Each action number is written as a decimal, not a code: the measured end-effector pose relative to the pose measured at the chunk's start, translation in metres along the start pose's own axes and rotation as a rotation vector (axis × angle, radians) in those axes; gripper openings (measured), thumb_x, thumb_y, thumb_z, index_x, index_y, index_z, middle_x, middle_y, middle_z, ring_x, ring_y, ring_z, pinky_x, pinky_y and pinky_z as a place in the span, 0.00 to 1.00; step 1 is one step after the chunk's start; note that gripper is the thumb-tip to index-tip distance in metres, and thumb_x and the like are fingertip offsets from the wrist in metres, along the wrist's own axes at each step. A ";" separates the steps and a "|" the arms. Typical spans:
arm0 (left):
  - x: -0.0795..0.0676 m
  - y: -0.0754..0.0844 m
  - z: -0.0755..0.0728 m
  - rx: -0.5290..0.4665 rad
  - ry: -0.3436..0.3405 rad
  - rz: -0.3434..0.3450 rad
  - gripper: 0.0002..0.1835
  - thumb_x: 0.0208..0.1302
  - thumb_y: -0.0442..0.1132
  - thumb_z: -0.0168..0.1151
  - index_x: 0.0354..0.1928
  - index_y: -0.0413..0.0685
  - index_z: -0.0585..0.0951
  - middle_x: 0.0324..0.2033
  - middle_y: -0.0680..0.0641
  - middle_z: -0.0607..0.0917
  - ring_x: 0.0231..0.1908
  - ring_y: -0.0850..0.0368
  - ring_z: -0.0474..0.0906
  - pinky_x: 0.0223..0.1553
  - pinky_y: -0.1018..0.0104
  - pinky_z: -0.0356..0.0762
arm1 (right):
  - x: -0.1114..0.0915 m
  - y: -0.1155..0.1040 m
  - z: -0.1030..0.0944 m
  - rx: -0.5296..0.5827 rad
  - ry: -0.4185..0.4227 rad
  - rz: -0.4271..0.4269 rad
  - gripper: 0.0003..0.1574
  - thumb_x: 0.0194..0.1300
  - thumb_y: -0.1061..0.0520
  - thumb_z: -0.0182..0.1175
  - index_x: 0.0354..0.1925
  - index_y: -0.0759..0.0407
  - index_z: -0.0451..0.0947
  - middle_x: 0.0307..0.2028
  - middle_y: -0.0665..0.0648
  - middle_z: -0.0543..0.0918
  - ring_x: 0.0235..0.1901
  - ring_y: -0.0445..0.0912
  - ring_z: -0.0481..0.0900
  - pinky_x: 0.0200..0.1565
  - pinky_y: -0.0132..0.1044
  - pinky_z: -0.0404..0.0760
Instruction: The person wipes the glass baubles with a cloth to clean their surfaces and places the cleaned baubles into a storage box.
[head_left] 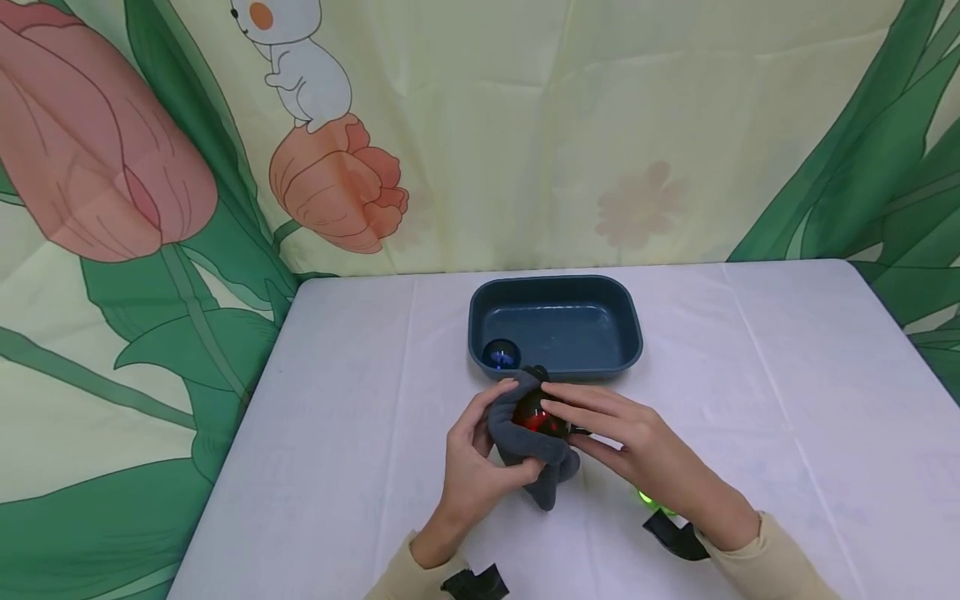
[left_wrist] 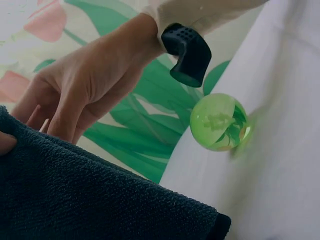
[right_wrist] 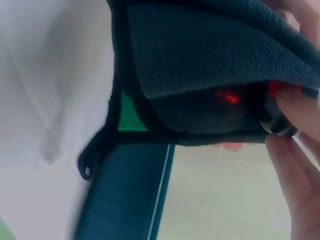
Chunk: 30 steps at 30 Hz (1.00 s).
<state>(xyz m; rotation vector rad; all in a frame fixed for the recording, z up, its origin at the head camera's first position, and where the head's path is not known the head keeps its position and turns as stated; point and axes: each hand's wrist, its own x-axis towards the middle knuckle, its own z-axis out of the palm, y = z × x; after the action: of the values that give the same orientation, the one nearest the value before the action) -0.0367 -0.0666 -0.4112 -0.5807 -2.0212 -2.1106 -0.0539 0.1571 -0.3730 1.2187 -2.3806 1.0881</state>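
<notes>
Red ball [head_left: 531, 412] — partly hidden by grey cloth [head_left: 520, 442] and right hand [head_left: 637, 433].

Cream sleeves [head_left: 780, 557] enter from the lower edge, ending near bare wrists [head_left: 437, 540]. Left hand [head_left: 472, 475]: fingers bent and raised, thumb stretched rightward, wide gap between. Right hand [head_left: 637, 429]: back uppermost, fingers pointing left, thumb below them. Hands close together; wrists well apart.
</notes>
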 end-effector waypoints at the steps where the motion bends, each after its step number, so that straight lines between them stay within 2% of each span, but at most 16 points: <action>1: 0.000 0.000 0.000 -0.005 0.001 -0.009 0.39 0.47 0.23 0.72 0.65 0.42 0.72 0.63 0.38 0.75 0.61 0.49 0.77 0.63 0.60 0.74 | 0.000 0.000 0.001 0.007 0.007 0.004 0.29 0.73 0.43 0.50 0.65 0.54 0.75 0.65 0.55 0.76 0.64 0.46 0.74 0.62 0.23 0.71; 12: -0.003 0.001 0.000 -0.009 -0.024 -0.001 0.41 0.47 0.21 0.74 0.66 0.40 0.71 0.65 0.37 0.73 0.64 0.48 0.74 0.64 0.60 0.72 | -0.003 -0.002 0.002 0.053 0.043 0.024 0.29 0.71 0.44 0.53 0.64 0.56 0.76 0.63 0.56 0.77 0.62 0.46 0.75 0.60 0.23 0.73; 15: -0.003 0.001 -0.001 -0.007 -0.042 0.013 0.41 0.48 0.21 0.73 0.67 0.39 0.69 0.65 0.37 0.73 0.65 0.48 0.73 0.64 0.61 0.72 | -0.002 -0.004 0.001 0.085 0.041 0.085 0.29 0.67 0.47 0.60 0.63 0.55 0.77 0.62 0.55 0.79 0.61 0.45 0.76 0.58 0.23 0.75; 19: -0.003 0.000 -0.001 -0.005 -0.061 0.023 0.42 0.49 0.21 0.73 0.68 0.39 0.68 0.66 0.37 0.71 0.65 0.48 0.72 0.64 0.61 0.71 | -0.001 -0.006 0.001 0.207 0.049 0.227 0.34 0.56 0.60 0.72 0.62 0.56 0.77 0.58 0.57 0.82 0.55 0.41 0.81 0.50 0.29 0.83; 21: -0.003 0.000 0.000 0.000 -0.065 0.030 0.42 0.49 0.21 0.73 0.68 0.40 0.68 0.66 0.37 0.71 0.65 0.48 0.72 0.64 0.61 0.71 | -0.001 -0.006 0.002 0.272 0.054 0.291 0.37 0.53 0.65 0.73 0.62 0.58 0.77 0.57 0.58 0.83 0.52 0.40 0.83 0.46 0.35 0.86; 23: -0.003 -0.001 0.000 0.006 -0.062 0.039 0.42 0.48 0.20 0.73 0.68 0.39 0.68 0.66 0.37 0.72 0.65 0.48 0.73 0.64 0.60 0.71 | -0.001 -0.006 0.002 0.303 0.053 0.334 0.37 0.53 0.65 0.73 0.62 0.58 0.78 0.56 0.60 0.83 0.50 0.41 0.84 0.45 0.39 0.87; 27: -0.002 0.000 -0.001 0.000 -0.045 0.068 0.42 0.46 0.20 0.73 0.66 0.37 0.69 0.64 0.35 0.73 0.63 0.48 0.75 0.63 0.59 0.73 | -0.001 -0.006 0.001 0.287 0.035 0.356 0.37 0.54 0.64 0.73 0.63 0.56 0.77 0.57 0.58 0.83 0.50 0.41 0.84 0.46 0.41 0.87; 30: -0.001 0.000 -0.001 -0.016 -0.038 0.075 0.41 0.46 0.19 0.73 0.66 0.36 0.70 0.63 0.34 0.74 0.62 0.49 0.76 0.62 0.59 0.73 | -0.002 -0.006 0.001 0.222 0.019 0.321 0.42 0.52 0.65 0.74 0.65 0.53 0.75 0.60 0.55 0.81 0.56 0.41 0.81 0.51 0.35 0.84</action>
<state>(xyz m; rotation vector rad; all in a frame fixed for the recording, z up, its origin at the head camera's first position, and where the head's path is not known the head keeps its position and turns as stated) -0.0359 -0.0679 -0.4115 -0.6931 -1.9714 -2.0903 -0.0475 0.1555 -0.3713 0.8982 -2.5548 1.4867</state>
